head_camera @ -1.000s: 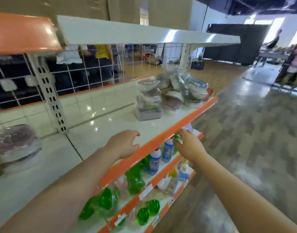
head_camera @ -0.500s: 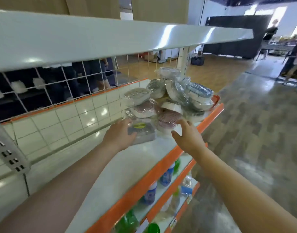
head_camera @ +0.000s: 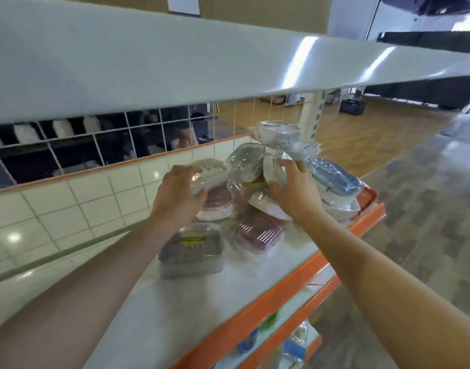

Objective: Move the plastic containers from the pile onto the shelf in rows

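plastic containers: a heap point(head_camera: 268, 193) wrapped in clear film is piled at the far right end of the shelf point(head_camera: 175, 310), against the tiled back wall point(head_camera: 76, 206).
left hand: the left hand point(head_camera: 176, 194) is curled round a white container point(head_camera: 211, 173) on the left top of the heap; thumb below, fingers over its near edge.
right hand: the right hand point(head_camera: 295, 193) is clasped on a white wrapped container point(head_camera: 275, 169) tilted on edge at the heap's middle.
key relation: each gripped container lies just beyond its own hand, long axis running left to right for the left one; free shelf is found to the near left, so the left hand is judged nearer the placing spot.
lower heap: a grey container point(head_camera: 192, 249) and a pink one point(head_camera: 259, 233) sit flat at the near foot.
rows: none is seen formed yet.
risk: loosened neighbours, such as the blue one point(head_camera: 332, 177), may be tipped.
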